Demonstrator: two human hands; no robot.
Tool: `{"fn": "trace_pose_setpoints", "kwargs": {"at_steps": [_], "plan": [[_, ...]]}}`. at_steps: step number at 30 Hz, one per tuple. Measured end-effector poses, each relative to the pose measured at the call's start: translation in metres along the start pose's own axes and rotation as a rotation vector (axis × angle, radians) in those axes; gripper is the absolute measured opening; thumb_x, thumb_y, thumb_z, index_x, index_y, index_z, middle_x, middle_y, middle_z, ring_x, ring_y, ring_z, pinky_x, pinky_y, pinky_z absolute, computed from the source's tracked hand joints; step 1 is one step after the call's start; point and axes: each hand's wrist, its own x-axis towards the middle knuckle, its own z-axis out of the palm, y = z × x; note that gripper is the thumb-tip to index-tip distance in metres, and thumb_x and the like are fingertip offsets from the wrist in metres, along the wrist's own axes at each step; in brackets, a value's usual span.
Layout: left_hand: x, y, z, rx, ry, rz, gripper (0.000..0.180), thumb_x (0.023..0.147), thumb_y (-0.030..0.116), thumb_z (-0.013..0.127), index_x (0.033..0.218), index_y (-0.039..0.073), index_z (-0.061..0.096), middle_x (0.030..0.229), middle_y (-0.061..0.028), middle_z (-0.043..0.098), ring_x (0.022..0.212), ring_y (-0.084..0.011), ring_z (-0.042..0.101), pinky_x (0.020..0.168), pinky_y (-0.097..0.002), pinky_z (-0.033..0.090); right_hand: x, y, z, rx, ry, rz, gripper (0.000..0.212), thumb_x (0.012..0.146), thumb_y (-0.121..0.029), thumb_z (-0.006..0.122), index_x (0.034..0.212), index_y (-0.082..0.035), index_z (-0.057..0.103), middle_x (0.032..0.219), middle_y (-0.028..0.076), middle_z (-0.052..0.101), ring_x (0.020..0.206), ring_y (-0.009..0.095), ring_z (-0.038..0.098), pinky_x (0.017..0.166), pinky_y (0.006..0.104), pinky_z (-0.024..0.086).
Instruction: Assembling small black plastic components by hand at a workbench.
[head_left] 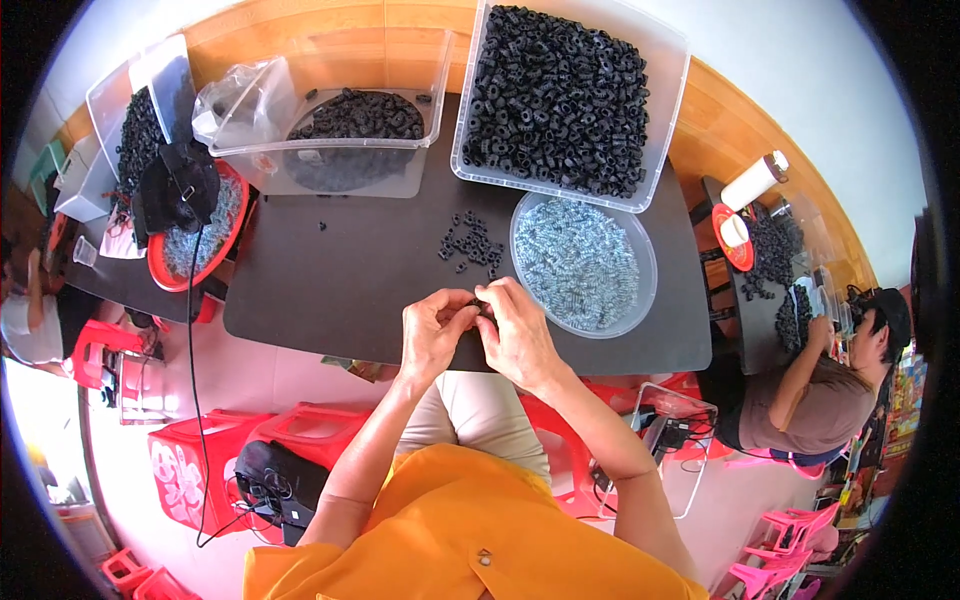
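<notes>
Above the table's near edge, the fingertips of my left hand (436,328) and my right hand (522,335) meet in a pinch around a small black plastic part (484,309). Fingers cover most of it. Just beyond them lies a loose group of small black plastic parts (472,243) on the dark table (310,270). A round clear tub (648,262) of tiny shiny pale-blue pieces (580,262) stands right of my right hand. Behind it, a large clear bin (560,192) is heaped with black ring-like parts (558,100).
A second clear bin (345,143) at the back left holds more black parts. Farther left are a red basin (226,262) and a hanging black cable (192,350). Red stools (310,430) stand below. At right, another person (820,390) works at a separate table.
</notes>
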Motion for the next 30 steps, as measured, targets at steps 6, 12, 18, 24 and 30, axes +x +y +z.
{"fn": "trace_pose_setpoints", "kwargs": {"at_steps": [6,12,18,24,30], "plan": [[0.002,0.002,0.003,0.010,0.011,-0.002,0.013,0.080,0.000,0.063,0.090,-0.007,0.065,0.077,-0.0085,0.067,0.070,-0.0102,0.062,0.066,-0.0240,0.051,-0.004,-0.003,0.011,-0.140,0.117,-0.035,0.047,0.065,0.006,0.068,0.107,0.002,0.050,0.097,0.018,0.052,0.087,0.034,0.056,0.072,0.0381,0.049],[0.003,0.007,0.006,-0.018,0.040,-0.060,0.013,0.080,0.002,0.063,0.091,-0.007,0.065,0.078,-0.0078,0.067,0.070,-0.0093,0.061,0.066,-0.0229,0.050,-0.001,-0.004,0.015,-0.210,0.127,-0.022,0.042,0.066,0.006,0.067,0.106,0.004,0.053,0.097,0.017,0.053,0.088,0.033,0.056,0.073,0.0374,0.050],[0.003,0.008,0.000,-0.040,0.024,-0.069,0.014,0.082,0.003,0.062,0.092,-0.007,0.064,0.079,-0.0067,0.066,0.072,-0.0084,0.060,0.067,-0.0224,0.049,0.001,-0.005,0.016,-0.276,0.059,-0.066,0.035,0.068,0.006,0.064,0.101,0.003,0.055,0.093,0.014,0.055,0.082,0.029,0.056,0.067,0.0360,0.051],[0.003,0.012,-0.002,-0.025,-0.007,-0.070,0.013,0.083,0.003,0.062,0.092,-0.007,0.063,0.079,-0.0062,0.066,0.073,-0.0084,0.060,0.067,-0.0224,0.049,0.001,-0.005,0.014,-0.295,0.076,-0.091,0.037,0.069,0.004,0.064,0.104,0.002,0.055,0.094,0.012,0.056,0.082,0.027,0.057,0.065,0.0347,0.051],[0.023,0.054,-0.026,-0.164,0.115,0.110,0.014,0.082,0.000,0.060,0.096,-0.003,0.060,0.084,-0.0098,0.066,0.075,-0.0132,0.063,0.071,-0.0252,0.051,-0.007,-0.016,0.012,-0.076,0.319,0.069,0.059,0.071,-0.003,0.071,0.125,-0.006,0.048,0.104,0.013,0.057,0.079,0.028,0.060,0.066,0.0331,0.051]]}}
